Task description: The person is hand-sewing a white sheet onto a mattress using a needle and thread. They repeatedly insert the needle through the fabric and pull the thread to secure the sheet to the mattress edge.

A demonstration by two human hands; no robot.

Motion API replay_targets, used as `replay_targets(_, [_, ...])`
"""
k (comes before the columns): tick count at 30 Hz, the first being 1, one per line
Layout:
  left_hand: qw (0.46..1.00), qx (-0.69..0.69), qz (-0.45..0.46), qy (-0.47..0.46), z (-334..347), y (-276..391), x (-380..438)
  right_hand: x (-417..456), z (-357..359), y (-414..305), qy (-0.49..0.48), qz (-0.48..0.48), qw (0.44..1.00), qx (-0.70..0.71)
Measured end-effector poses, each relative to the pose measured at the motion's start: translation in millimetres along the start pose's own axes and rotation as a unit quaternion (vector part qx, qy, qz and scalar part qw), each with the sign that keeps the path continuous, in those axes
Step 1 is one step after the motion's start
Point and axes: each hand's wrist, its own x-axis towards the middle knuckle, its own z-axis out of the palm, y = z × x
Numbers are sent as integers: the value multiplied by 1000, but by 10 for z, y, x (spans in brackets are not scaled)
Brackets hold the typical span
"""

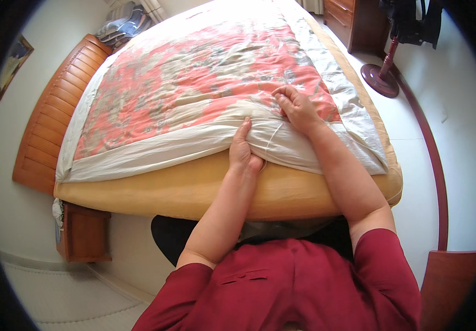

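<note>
A quilt with a coral, beige and grey patterned centre (205, 74) and a folded white cloth border (151, 155) covers the bed. My left hand (243, 149) grips this border at the near edge, thumb on top and the other fingers hidden underneath, so the cloth bunches and lifts there. A loose white thread (270, 138) loops over the border between my two hands. Just above the quilt, my right hand (298, 109) has thumb and forefinger drawn together in a pinch. Anything held in those fingertips is too fine to make out.
Below the quilt shows a yellow-covered mattress (159, 198). An orange-brown headboard (51, 120) and a wooden nightstand (84, 233) are at left, with folded bedding (124, 25) beyond. A round-based wooden stand (381, 80) holds dark clothing at right, near a wooden drawer cabinet (345, 20).
</note>
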Motion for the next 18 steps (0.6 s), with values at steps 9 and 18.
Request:
replay_targets(9, [1000, -2, 7, 12, -11, -12, -106, -150, -430, -607, -208, 23, 969, -129])
replay_targets(18, [999, 32, 6, 13, 124, 14, -260, -338, -666, -373, -221, 64, 961, -156])
